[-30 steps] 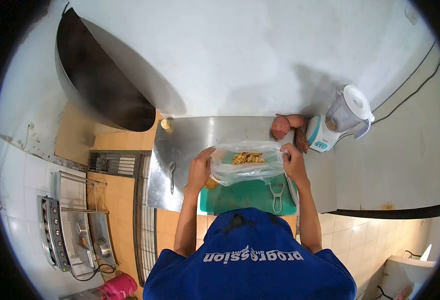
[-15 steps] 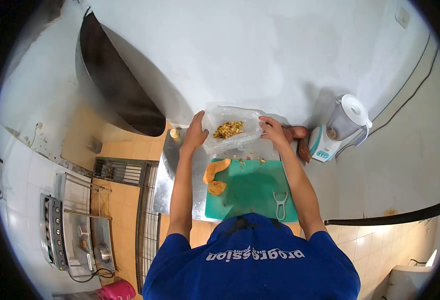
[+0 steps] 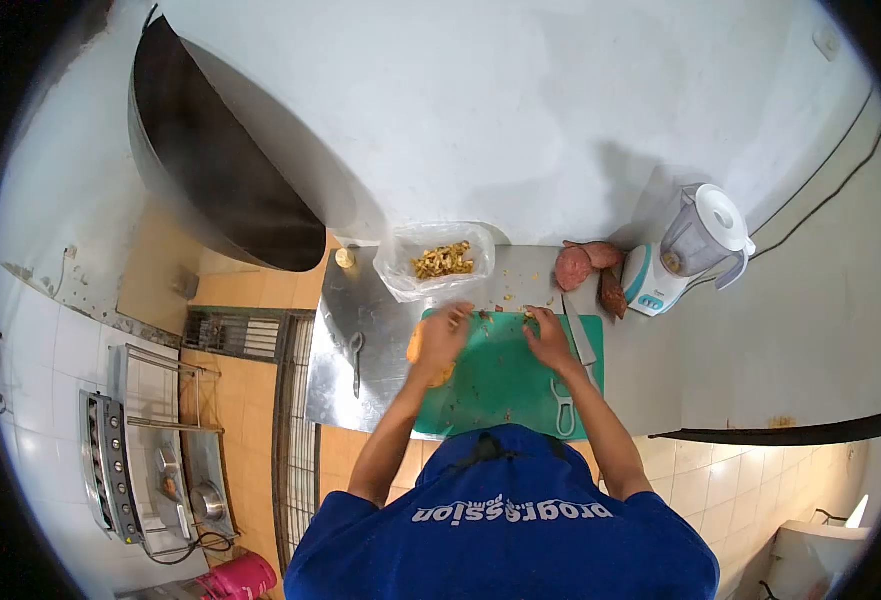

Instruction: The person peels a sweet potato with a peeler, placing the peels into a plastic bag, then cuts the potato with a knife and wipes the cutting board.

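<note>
My left hand (image 3: 445,335) is blurred over the upper left of the green cutting board (image 3: 500,385), partly covering orange peeled pieces (image 3: 414,345); its fingers are smeared by motion. At the board's upper right edge, my right hand (image 3: 548,338) touches small scraps (image 3: 527,314) with its fingertips; whether it grips any is too small to tell. A clear plastic bag (image 3: 397,262) holding yellow-brown peelings (image 3: 442,260) lies open beyond the board. Right of my right hand is a knife (image 3: 578,332), and a white peeler (image 3: 564,411) rests on the board.
Reddish-brown tubers (image 3: 573,268) and a blender (image 3: 695,240) stand at the right. A spoon (image 3: 356,362) and a small pale piece (image 3: 344,258) lie on the steel table (image 3: 332,318). A large wok (image 3: 215,160) is at the upper left, with a stove (image 3: 110,465) below.
Both hands have let go of the plastic bag and moved back to the board's far edge. The bag sits slightly further left, and the knife and spoon now show.
</note>
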